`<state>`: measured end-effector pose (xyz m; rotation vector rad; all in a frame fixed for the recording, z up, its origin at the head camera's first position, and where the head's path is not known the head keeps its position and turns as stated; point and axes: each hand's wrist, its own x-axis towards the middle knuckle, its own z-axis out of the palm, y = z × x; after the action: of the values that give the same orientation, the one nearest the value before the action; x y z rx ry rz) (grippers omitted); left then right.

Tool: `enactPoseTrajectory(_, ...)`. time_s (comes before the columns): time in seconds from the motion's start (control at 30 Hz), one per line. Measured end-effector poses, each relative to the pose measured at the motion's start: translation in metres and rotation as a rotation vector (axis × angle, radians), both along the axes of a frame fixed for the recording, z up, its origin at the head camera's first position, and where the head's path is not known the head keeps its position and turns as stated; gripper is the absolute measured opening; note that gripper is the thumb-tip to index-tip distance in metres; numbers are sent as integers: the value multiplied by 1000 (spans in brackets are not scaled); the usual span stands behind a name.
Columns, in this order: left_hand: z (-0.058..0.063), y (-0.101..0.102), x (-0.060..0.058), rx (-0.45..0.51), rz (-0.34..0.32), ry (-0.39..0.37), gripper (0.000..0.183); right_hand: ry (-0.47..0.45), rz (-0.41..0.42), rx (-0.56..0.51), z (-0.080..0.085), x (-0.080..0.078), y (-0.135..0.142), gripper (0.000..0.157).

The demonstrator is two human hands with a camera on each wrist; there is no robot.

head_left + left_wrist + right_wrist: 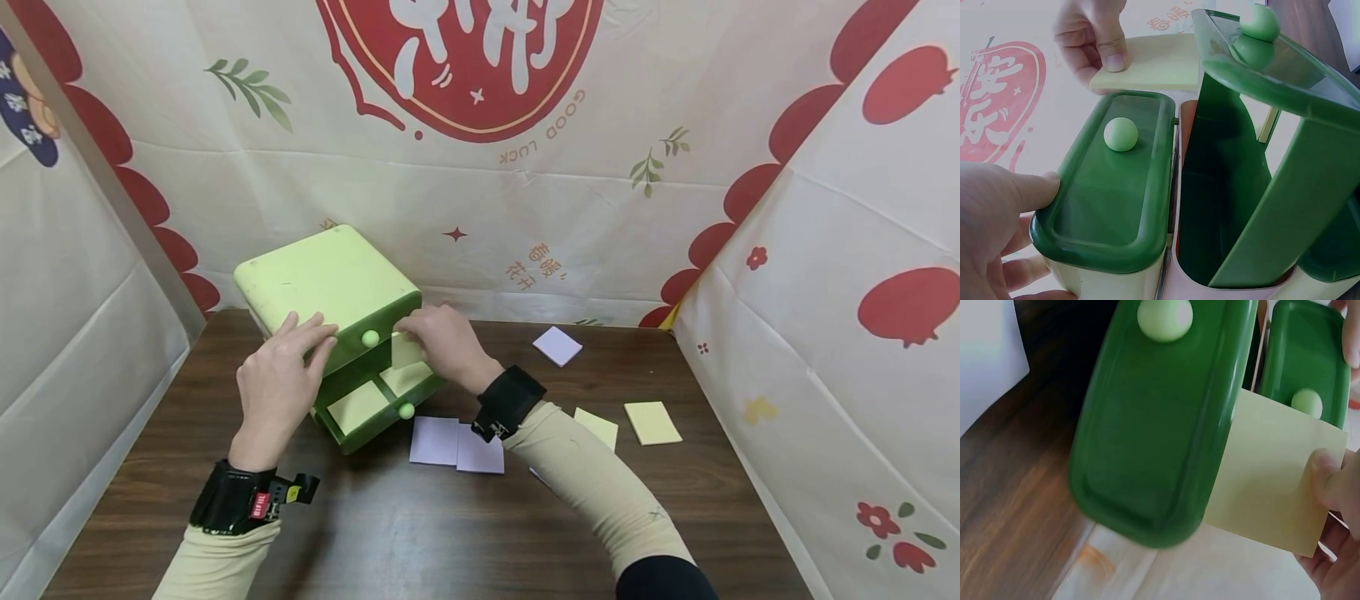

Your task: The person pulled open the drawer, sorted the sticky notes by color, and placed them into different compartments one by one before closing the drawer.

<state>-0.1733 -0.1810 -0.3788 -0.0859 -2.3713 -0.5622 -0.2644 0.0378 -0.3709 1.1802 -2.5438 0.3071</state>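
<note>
Left of centre in the head view, the green cabinet [322, 275] stands on the brown table [420, 533], its upper drawer [390, 317] closed and its lower drawer [375, 430] pulled out. The left hand [279, 379] is laid over the cabinet's top front edge, unclenched, and appears to be steadying it. The right hand [452, 343] grasps a pale yellow pad [407, 350] above the drawer's right compartment; a yellow sheet shows in each of the two compartments. Purple pads [433, 440] lie below centre, and a loose yellow pad [652, 423] lies at right. At the upper left of the left wrist view, the held pad is pinched with the thumb on its face; at lower left, the left thumb meets the upper drawer's front. At the right of the right wrist view, the same pinch is confirmed, the pad extending leftward to the lower drawer's front; contact there cannot be determined. The step in hand is judged to be filing yellow pads in that drawer, though insertion or removal is not provable here. The next move, if insertion, calls for levelling the pad, clearing the rim and releasing.
</note>
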Motion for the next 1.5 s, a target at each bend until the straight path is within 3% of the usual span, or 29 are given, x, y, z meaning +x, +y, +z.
enactPoseTrajectory(0.17, 0, -1, 0, -1, 1, 1, 22, -34, 54, 45, -1, 10, -14, 21)
enactPoseTrajectory(0.43, -1, -1, -1, -3, -7, 5, 22, -15, 125, 107, -7, 20, -33, 19)
enactPoseTrajectory(0.67, -1, -1, 0, 0, -8, 3, 22, -68, 180, 150, -9, 27, -46, 22)
enactPoseTrajectory(1.2, -1, -1, 0, 11, -9, 2, 21, -209, 180, 301, -24, 40, -71, 27)
enactPoseTrajectory(1.5, -1, 0, 1, 15, -10, 2, 22, -273, 128, 372, -31, 41, -82, 31)
